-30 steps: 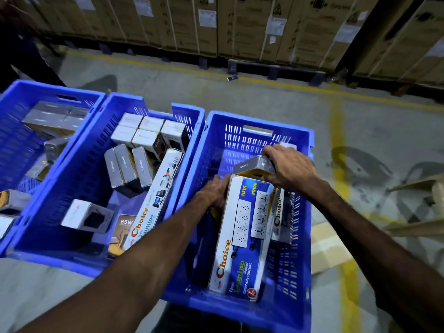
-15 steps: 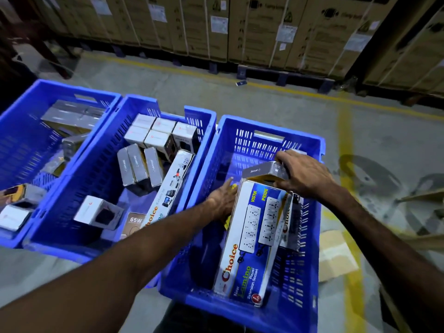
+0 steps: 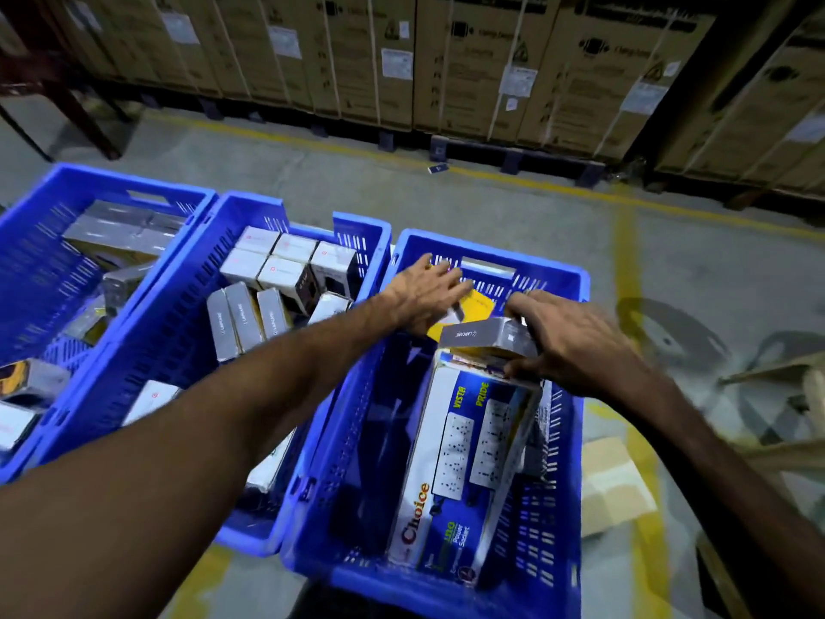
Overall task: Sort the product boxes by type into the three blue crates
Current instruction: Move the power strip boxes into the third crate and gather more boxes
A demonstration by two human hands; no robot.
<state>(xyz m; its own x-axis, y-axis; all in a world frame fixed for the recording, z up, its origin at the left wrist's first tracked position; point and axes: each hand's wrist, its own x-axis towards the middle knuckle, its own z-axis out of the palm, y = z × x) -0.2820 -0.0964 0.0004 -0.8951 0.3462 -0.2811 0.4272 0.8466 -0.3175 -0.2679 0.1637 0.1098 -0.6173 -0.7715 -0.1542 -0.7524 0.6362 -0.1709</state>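
Three blue crates stand side by side: the left crate [image 3: 89,176], the middle crate [image 3: 250,203] and the right crate [image 3: 491,245]. A long blue-and-white Choice extension socket box [image 3: 455,462] leans upright in the right crate. My right hand [image 3: 576,346] grips a small grey box [image 3: 486,337] at that box's top end. My left hand [image 3: 424,297] is over the right crate's far left corner, fingers stretched along a yellow box [image 3: 480,306] that it holds. The middle crate holds small white boxes [image 3: 285,256] and grey boxes [image 3: 245,319]. Grey boxes [image 3: 120,225] lie in the left crate.
Tall cardboard cartons [image 3: 446,60] on pallets line the back. Yellow floor lines [image 3: 625,261] run past the right crate. A flat cardboard piece [image 3: 611,484] lies on the floor to its right, with wooden pieces [image 3: 781,373] beyond.
My left hand has risen from beside the Choice box to the crate's far corner, bringing the yellow box up. My right hand stays on the grey box. The view shifted.
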